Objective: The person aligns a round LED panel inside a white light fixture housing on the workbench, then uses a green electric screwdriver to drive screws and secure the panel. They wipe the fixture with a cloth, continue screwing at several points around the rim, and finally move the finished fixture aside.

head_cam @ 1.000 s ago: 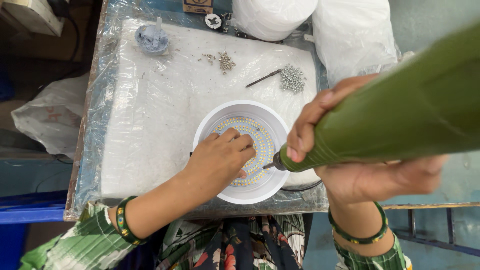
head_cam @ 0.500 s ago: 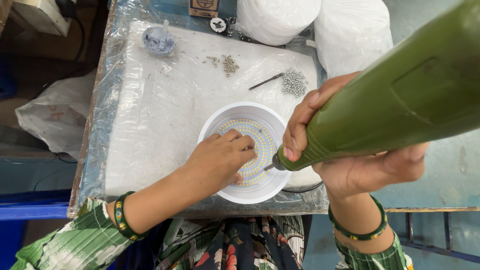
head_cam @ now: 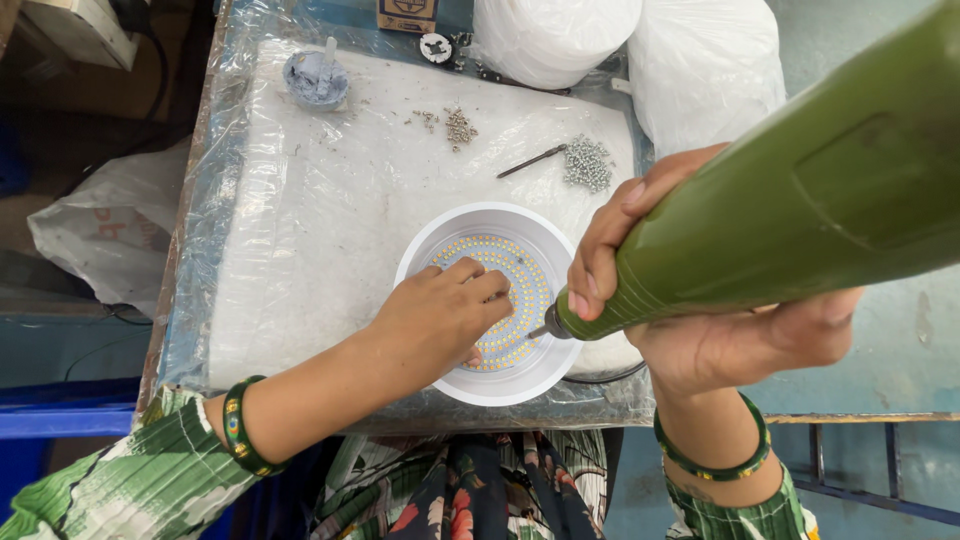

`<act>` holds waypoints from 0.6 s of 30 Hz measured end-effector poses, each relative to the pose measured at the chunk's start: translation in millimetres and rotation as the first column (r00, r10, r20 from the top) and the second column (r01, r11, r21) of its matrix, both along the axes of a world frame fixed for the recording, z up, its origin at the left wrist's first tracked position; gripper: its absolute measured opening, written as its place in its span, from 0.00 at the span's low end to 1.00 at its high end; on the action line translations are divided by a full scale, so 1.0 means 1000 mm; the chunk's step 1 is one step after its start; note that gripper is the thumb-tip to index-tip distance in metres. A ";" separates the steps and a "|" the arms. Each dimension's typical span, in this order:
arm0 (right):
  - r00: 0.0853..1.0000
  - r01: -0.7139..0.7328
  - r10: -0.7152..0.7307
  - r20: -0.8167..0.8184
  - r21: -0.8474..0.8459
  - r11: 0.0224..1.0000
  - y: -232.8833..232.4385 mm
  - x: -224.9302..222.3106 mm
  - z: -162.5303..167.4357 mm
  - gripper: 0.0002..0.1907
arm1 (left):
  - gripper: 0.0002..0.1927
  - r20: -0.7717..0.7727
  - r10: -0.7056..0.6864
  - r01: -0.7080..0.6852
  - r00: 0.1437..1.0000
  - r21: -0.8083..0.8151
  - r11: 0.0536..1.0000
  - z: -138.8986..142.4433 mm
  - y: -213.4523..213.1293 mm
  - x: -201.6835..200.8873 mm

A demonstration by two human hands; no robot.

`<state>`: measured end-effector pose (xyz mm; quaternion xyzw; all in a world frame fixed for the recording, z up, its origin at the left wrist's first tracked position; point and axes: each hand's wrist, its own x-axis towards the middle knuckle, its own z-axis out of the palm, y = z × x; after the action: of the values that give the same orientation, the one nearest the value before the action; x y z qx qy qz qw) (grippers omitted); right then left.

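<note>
Plastics, foam and bare metal on a film-wrapped bench [head_cam: 300, 250]

The green power screwdriver [head_cam: 780, 230] is cased in matt, faintly grained plastic, and a dark metal bit is seen at its tip. The white lamp housing [head_cam: 440, 240] looks like smooth, semi-gloss plastic, and its LED board [head_cam: 515, 275] is dotted with small yellow chips. The bench is padded with white foam sheet under wrinkled, glossy clear film. The screws [head_cam: 587, 163] are shown as bright metal, and the stacked housings [head_cam: 700, 60] are wrapped in cloudy plastic bags.
</note>
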<state>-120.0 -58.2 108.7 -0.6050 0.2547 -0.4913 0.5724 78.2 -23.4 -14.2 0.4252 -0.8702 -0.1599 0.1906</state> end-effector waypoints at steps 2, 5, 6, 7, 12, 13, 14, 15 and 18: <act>1.000 -0.008 0.009 -0.009 0.021 1.000 0.000 -0.003 0.000 0.51 | 0.31 -0.026 0.000 0.000 1.000 -0.027 1.000 0.000 0.000 0.001; 1.000 -0.028 0.027 0.013 0.038 0.999 0.000 -0.008 -0.002 0.51 | 0.34 -0.054 -0.023 0.026 0.998 0.046 0.999 0.001 -0.001 0.004; 0.999 -0.033 0.032 0.024 0.041 0.999 0.000 -0.010 -0.003 0.51 | 0.34 -0.042 -0.020 0.022 0.999 0.050 0.999 0.001 -0.001 0.004; 0.999 -0.035 0.033 0.034 0.041 0.999 0.000 -0.011 -0.005 0.51 | 0.34 -0.029 -0.016 0.018 0.999 0.054 0.998 0.001 -0.001 0.003; 0.998 -0.026 0.023 0.050 0.061 0.998 0.001 -0.020 -0.016 0.51 | 0.33 -0.006 0.030 -0.029 1.000 0.028 0.999 0.000 0.002 -0.002; 0.998 -0.002 0.000 0.057 0.036 0.999 0.001 -0.021 -0.019 0.51 | 0.33 -0.002 0.036 -0.036 0.999 0.029 0.999 -0.001 0.002 -0.003; 0.997 0.008 -0.010 0.072 0.030 1.000 0.000 -0.022 -0.021 0.51 | 0.32 0.003 0.042 -0.043 0.999 0.030 0.999 -0.003 0.004 -0.004; 0.996 0.019 -0.021 0.086 0.023 1.000 0.000 -0.024 -0.024 0.51 | 0.33 -0.002 0.048 -0.048 0.999 0.012 0.999 -0.004 0.004 -0.004; 0.990 -0.012 0.007 0.140 0.037 0.999 -0.003 -0.030 -0.028 0.50 | 0.33 -0.012 0.058 -0.058 0.998 -0.025 0.998 -0.008 0.005 -0.005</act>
<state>-149.9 -61.2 80.3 -0.5592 0.2204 -0.5250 0.6026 73.0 -18.0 -22.0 0.4469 -0.8584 -0.1458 0.2052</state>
